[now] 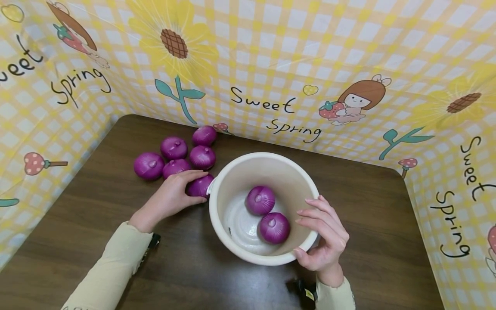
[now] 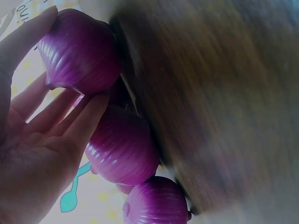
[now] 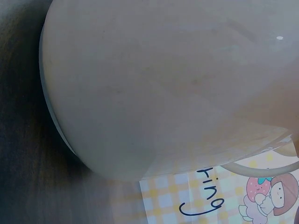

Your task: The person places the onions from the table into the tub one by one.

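A cream-white plastic bucket (image 1: 296,185) stands on the table, with two purple onions inside, one onion (image 1: 261,200) behind the other onion (image 1: 274,227). My right hand (image 1: 327,234) grips the bucket's right rim, fingers over the inner side and thumb at the front edge. Just left of the bucket, my left hand (image 1: 172,196) holds a purple onion (image 1: 199,186) between thumb and fingers. In the left wrist view that same onion (image 2: 81,51) sits between the thumb and the fingertips. The bucket's outer wall (image 3: 140,93) fills most of the right wrist view.
Several more purple onions, such as the leftmost onion (image 1: 149,166), cluster beyond my left hand on the dark wooden table (image 1: 186,267). A yellow checked cloth (image 1: 255,56) with printed flowers and lettering hangs around the table's back and sides.
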The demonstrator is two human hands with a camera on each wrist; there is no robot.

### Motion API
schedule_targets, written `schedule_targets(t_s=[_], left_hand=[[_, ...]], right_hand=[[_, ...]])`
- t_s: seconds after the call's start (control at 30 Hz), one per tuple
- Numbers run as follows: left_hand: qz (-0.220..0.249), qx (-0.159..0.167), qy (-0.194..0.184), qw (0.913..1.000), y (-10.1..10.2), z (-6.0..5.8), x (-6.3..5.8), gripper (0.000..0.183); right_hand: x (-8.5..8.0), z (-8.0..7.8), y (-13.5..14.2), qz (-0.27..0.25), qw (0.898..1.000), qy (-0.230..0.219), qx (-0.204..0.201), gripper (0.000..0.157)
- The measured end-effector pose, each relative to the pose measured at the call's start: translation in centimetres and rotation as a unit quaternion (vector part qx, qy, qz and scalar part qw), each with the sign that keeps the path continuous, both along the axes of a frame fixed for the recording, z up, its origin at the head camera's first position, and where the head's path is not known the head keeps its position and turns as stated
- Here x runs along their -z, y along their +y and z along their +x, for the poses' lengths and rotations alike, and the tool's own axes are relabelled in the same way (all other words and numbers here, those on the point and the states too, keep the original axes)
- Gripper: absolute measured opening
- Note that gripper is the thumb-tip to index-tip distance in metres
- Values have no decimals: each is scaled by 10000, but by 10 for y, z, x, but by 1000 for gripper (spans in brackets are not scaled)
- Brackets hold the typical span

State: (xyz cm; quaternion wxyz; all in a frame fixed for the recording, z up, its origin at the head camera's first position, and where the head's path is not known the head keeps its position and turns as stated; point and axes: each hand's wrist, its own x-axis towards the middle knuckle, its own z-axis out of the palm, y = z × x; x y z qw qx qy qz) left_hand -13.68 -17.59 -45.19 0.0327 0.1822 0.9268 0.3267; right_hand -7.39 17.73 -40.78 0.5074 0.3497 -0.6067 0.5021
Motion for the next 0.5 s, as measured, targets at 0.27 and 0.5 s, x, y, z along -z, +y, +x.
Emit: schedule_targets(t_s=[0.27,0.5], left_hand=[[30,113,183,9998,-1,1,-2,67],[85,146,310,9994,-3,3,-5,67]], right_hand=[[0,0,0,-12,10000,4,8,57],[0,0,0,-12,10000,23,6,57]])
